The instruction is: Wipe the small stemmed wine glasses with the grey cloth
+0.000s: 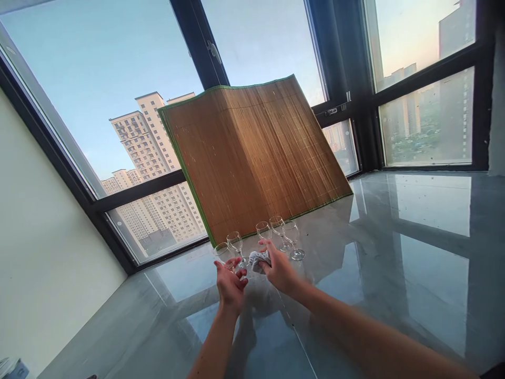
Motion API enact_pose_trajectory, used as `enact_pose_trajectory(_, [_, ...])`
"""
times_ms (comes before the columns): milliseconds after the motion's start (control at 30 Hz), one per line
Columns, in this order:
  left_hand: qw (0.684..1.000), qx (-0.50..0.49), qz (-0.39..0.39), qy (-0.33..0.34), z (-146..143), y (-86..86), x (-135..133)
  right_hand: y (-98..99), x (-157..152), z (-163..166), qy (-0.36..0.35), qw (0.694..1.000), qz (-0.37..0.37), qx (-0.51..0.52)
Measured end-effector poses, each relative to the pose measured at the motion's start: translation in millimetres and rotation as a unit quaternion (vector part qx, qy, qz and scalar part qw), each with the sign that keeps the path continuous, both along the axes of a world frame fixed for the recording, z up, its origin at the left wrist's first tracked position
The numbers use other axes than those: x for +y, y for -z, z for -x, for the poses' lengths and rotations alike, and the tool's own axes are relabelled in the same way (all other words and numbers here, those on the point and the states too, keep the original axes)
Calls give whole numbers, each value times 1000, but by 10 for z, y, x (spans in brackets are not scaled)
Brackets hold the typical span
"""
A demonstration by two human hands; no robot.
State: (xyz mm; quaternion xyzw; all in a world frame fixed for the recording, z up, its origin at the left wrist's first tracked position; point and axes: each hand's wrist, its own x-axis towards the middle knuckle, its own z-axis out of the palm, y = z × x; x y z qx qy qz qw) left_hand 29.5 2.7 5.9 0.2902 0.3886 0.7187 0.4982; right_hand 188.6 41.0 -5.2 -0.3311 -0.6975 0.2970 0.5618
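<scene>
My left hand (231,287) is turned palm up with its fingers curled round the lower part of a clear wine glass (223,251); the stem and foot are hidden behind the fingers. A second wine glass (234,242) stands just beyond it. In my right hand (281,271) is a bunched grey-white cloth (259,261), pinched between thumb and fingers and apart from the held glass. Beyond that hand, more wine glasses stand close together, one of them at the right (291,232) with its round foot showing.
A brown bamboo mat (256,158) with green edging leans upright against the window behind the glasses. Glossy grey tile (335,326) forms the surface. Dark window frames (347,63) surround the corner, and a white wall (47,226) rises at left.
</scene>
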Motion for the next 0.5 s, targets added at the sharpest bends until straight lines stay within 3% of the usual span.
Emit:
enact_pose_trajectory(100, [990, -71, 0, 120, -14, -37, -63, 58, 46, 7, 9, 1000, 9, -12])
enact_pose_trajectory(167, [982, -91, -11, 165, 22, -37, -91, 104, 93, 8, 19, 999, 20, -18])
enact_pose_trajectory(333, [980, -88, -58, 169, 116, -18, -112, 185, 144, 55, 6, 998, 64, -28])
enact_pose_trajectory(500, [983, -66, -45, 166, 109, -28, -101, 99, 88, 55, -14, 994, 110, -7])
